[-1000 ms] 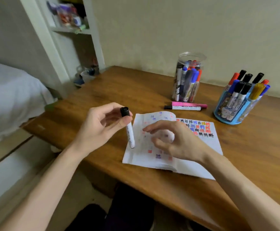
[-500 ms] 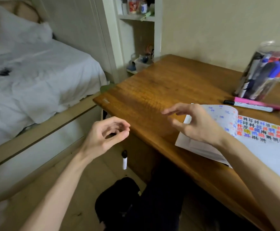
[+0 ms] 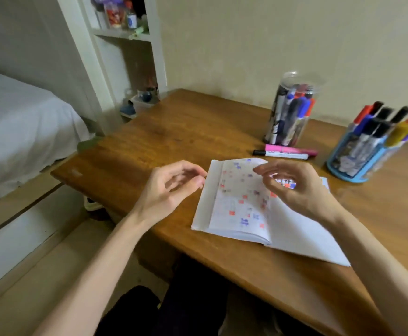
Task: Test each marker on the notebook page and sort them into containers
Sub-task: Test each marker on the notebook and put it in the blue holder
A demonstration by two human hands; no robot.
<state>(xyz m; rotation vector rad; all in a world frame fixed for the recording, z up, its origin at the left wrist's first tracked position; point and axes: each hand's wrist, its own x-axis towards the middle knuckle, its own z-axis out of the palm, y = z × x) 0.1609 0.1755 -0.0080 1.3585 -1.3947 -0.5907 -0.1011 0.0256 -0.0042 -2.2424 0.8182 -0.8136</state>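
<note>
Notebook (image 3: 237, 209) lies open on the desk (image 3: 174, 132), close to the front edge, roughly mid-width, skewed a bit to the edge. The left page is covered in small red, blue and purple test marks, blurred, not readable. The right page is mostly bare where visible, with a few marks showing through the gap in your right hand.

Your left hand (image 3: 169, 190) hovers over the desk just left of the notebook's left edge, palm turned inward, fingers loosely curled, gripping nothing. Fingertips are near the page edge; contact can't be told. Your right hand (image 3: 300, 190) hangs above the notebook's upper middle, thumb and fingers curved in a loose ring, nothing in it. Both forearms come in from the front edge.

Two markers lie flat behind the notebook, touching side by side: a pink marker (image 3: 292, 149) and a white marker (image 3: 285, 155) with a black cap pointing left. Just behind them stands a clear jar (image 3: 295, 78), packed with upright markers, black, blue and red caps. Near the right edge sits a blue holder (image 3: 348, 170), also full: black, red, blue, yellow caps.

A bed (image 3: 16, 117) with a white sheet is off the desk's left side; a white shelf unit (image 3: 123, 35) stands past the back-left corner. Your right hand covers part of the right page.
</note>
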